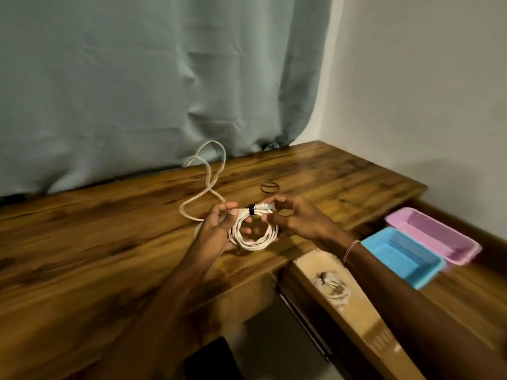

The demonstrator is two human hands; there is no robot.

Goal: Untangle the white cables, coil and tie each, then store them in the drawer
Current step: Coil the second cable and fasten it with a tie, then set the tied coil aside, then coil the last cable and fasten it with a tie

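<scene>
Left hand (219,223) gripped the coiled white cable (253,237) at its left side, just above the worktop (96,237). Right hand (290,215) pinched the coil's top by the connector (264,207), where a dark tie (251,210) wrapped the strands. A loose white cable (208,176) trailed behind toward the curtain (151,78) at the rear edge. A dark band (270,186) lay just beyond the hands, apart from them. Bare wood lay open left of the hands. At the worktop's front-right edge the drawer (354,305) stood open, holding another tied coil (333,289). Blue basket (400,256) and pink basket (433,234) sat touching, right of the drawer.
</scene>
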